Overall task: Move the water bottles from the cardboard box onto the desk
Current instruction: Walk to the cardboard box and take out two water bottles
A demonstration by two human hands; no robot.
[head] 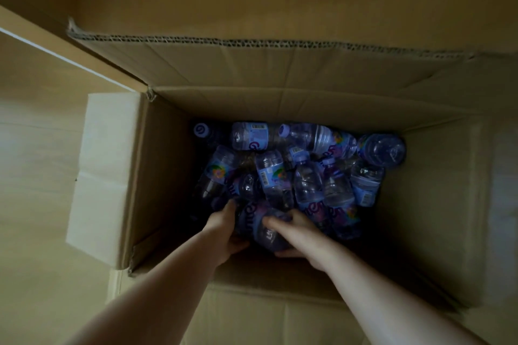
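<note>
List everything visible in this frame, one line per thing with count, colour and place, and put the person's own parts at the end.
cardboard box: one, brown, open with flaps folded out, fills most of the view.
water bottles: about a dozen visible, exact count unclear in the dim pile; clear plastic with blue and purple labels, lying jumbled on the box bottom.
held bottle: one, clear with a purple label, at the near edge of the pile between both hands.
floor: pale, to the left of the box.
left hand: one, inside the box, fingers curled round the held bottle's left side.
right hand: one, inside the box, gripping the same bottle from the right.
</note>
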